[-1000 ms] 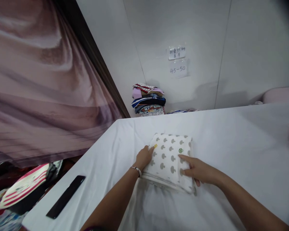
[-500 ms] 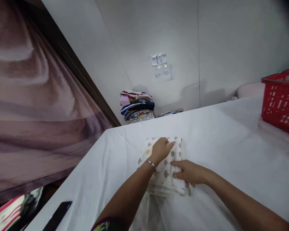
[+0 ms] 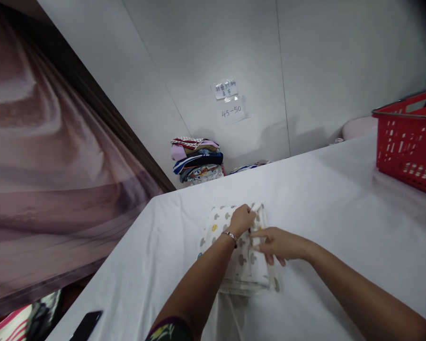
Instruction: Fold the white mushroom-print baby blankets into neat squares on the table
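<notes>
Head view: folded cloth (image 3: 242,265) on white worktop (image 3: 326,203), between five and six o'clock from view's centre. Left hand (image 3: 242,220): fingers pinching fold toward cloth's one o'clock. Right hand (image 3: 275,244): fingers loosely spread at three o'clock edge, contact unclear. Risk: uneven tug could skew layers; slipping pinch could leave creases.

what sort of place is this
Perhaps an indoor work area for textiles: a white-covered table bears a folded printed cloth, a stack of fabrics stands beyond it, and a handwritten sign reads 45-50.
</notes>
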Action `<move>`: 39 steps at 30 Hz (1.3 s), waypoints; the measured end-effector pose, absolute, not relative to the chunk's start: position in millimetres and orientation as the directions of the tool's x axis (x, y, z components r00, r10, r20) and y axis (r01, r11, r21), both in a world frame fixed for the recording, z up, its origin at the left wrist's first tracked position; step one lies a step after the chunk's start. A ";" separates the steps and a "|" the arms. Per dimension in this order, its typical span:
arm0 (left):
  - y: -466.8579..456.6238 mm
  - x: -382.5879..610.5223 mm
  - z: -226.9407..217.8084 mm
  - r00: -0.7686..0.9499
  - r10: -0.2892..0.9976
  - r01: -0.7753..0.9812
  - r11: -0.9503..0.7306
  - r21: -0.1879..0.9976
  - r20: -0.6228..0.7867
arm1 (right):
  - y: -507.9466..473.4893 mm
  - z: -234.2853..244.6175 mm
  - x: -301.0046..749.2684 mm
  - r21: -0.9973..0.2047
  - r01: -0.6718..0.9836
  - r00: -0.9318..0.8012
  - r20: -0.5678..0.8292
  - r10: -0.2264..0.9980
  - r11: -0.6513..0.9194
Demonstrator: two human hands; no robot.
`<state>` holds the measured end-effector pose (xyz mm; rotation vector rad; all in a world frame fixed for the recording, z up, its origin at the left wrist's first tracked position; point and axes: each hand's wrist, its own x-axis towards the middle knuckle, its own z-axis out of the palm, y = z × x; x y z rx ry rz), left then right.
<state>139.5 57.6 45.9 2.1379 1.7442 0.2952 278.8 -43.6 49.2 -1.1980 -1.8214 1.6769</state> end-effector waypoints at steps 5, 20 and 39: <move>54.4 141.6 47.3 0.224 0.973 0.896 -0.182 0.405 -0.059 | -16.8 30.2 290.1 -0.981 0.127 -0.187 -0.168 0.968 -0.146; 49.6 144.8 47.9 0.214 0.976 0.908 -0.182 0.378 -0.045 | -1.5 -5.6 286.9 -0.985 -0.075 -0.018 -0.152 0.988 -0.153; 67.6 160.1 40.1 0.436 0.893 0.856 -0.449 0.255 0.109 | -9.2 -8.8 290.3 -0.968 -0.124 0.007 -0.219 0.976 -0.217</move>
